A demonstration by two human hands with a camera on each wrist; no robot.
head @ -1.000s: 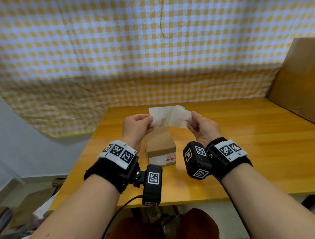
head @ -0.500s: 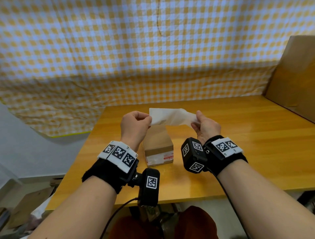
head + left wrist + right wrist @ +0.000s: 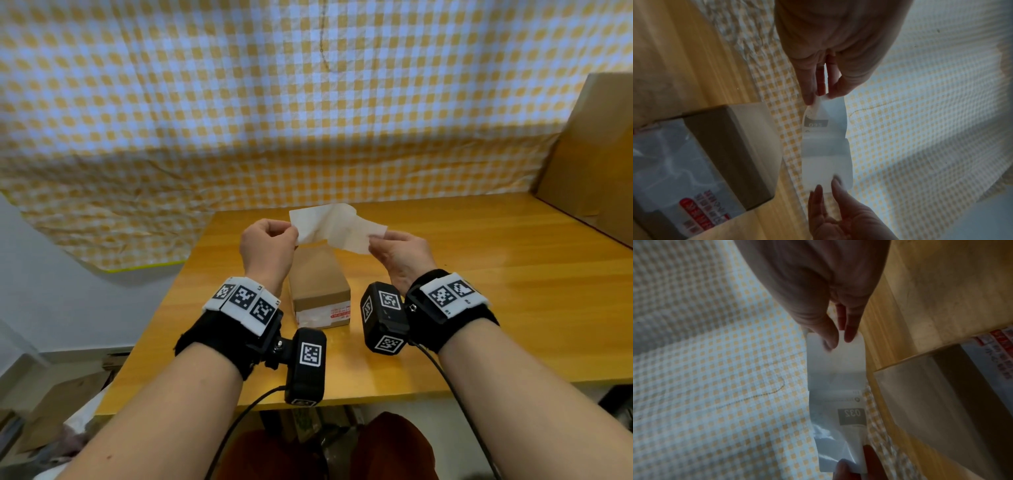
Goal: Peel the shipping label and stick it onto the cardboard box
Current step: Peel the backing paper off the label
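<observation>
Peel step in progress, I'd say. My left hand (image 3: pixel 268 244) pinches the label's (image 3: pixel 334 226) left corner between thumb and fingertips; label hangs in the air above the box (image 3: pixel 317 279), thin white paper, curled and partly split from a glossy liner. My right hand (image 3: pixel 399 251) pinches the right end. Box sits on the counter (image 3: pixel 513 274) between my wrists: brown, matte, rectangular, bare top. Next: separate fully, keep the adhesive off itself, lower flat onto the top.

white shipping label (image 3: pixel 337 228) curled in air, brown cardboard box (image 3: pixel 318 284) below on table
</observation>
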